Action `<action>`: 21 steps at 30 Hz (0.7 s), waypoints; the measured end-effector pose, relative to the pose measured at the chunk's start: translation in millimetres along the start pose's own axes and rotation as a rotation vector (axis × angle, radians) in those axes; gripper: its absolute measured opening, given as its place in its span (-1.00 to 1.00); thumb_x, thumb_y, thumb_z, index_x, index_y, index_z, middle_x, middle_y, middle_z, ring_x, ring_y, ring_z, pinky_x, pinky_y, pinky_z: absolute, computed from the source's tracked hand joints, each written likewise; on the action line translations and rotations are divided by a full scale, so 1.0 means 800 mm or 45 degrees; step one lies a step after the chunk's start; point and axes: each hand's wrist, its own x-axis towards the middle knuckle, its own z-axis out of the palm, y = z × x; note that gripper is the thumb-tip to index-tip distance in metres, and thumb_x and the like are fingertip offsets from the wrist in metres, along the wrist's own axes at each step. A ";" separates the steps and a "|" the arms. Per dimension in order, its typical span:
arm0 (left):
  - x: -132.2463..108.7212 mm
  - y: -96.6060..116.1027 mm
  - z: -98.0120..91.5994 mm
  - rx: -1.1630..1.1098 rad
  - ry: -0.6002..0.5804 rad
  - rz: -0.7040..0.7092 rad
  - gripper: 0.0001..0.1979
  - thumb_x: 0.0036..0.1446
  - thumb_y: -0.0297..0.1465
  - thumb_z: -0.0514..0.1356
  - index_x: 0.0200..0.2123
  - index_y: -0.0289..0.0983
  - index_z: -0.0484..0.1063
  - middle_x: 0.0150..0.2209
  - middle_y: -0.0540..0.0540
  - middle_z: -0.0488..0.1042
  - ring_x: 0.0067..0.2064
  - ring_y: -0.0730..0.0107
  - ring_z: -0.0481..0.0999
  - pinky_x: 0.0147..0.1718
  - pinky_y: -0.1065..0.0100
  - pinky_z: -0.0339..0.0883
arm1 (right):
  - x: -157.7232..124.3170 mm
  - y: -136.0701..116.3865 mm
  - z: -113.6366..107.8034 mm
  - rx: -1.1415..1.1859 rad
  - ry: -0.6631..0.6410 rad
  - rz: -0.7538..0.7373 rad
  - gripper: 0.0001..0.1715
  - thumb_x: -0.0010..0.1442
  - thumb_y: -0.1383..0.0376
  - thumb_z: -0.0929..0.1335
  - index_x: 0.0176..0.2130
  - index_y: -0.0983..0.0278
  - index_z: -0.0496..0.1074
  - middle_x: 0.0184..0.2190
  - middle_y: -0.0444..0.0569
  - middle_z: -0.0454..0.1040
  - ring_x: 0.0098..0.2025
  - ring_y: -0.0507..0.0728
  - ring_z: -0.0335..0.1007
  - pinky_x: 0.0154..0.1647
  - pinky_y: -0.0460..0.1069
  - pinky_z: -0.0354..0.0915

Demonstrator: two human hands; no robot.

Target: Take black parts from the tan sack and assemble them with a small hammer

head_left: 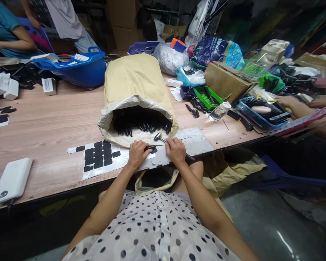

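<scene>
My left hand [138,154] is closed on a small black part [151,148] at the table's front edge; a dark flap hangs from its end, and its exact kind does not show. In my right hand [176,150] is a small hammer [158,136], its metal head pointing away to the left and its dark handle coming out below my palm. Both hands rest over a grey board [192,141]. Just beyond them lies a paper sack [136,76], its mouth facing me, with several black handle-like parts [149,127] inside. Left of my hands is a sheet of black stickers [98,156].
A white power bank [12,179] with a cable lies at the left edge. A blue basin [73,69] stands behind. To the right are a green tray [208,97], a clear bottle [219,111] and a blue basket [263,112]. Another person's arm [296,105] reaches in there.
</scene>
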 end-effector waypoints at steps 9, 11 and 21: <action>0.005 -0.015 0.005 -0.163 -0.010 -0.059 -0.86 0.10 -0.35 0.31 -0.23 -0.13 0.60 -0.28 -0.06 0.55 -0.12 0.13 0.40 -0.04 0.11 0.26 | 0.004 0.004 -0.008 0.087 -0.068 -0.013 -0.69 0.36 0.28 0.24 -0.05 0.18 0.54 -0.28 0.03 0.44 -0.22 0.18 0.27 -0.19 0.01 0.18; 0.005 -0.014 0.005 -0.170 -0.014 -0.076 -0.86 0.10 -0.35 0.31 -0.23 -0.13 0.60 -0.27 -0.06 0.55 -0.12 0.14 0.40 -0.04 0.11 0.26 | -0.003 -0.001 -0.013 0.186 -0.048 0.017 -0.65 0.39 0.29 0.20 -0.02 0.18 0.53 -0.26 0.02 0.46 -0.20 0.17 0.33 -0.18 -0.01 0.23; 0.007 -0.009 0.008 -0.181 -0.026 -0.142 -0.87 0.07 -0.39 0.34 -0.26 -0.11 0.62 -0.29 -0.03 0.55 -0.12 0.16 0.39 -0.04 0.13 0.25 | -0.038 -0.036 -0.053 0.605 -0.015 0.049 -0.57 0.44 0.22 0.16 0.06 0.20 0.51 -0.20 0.02 0.54 -0.13 0.13 0.48 -0.09 -0.03 0.38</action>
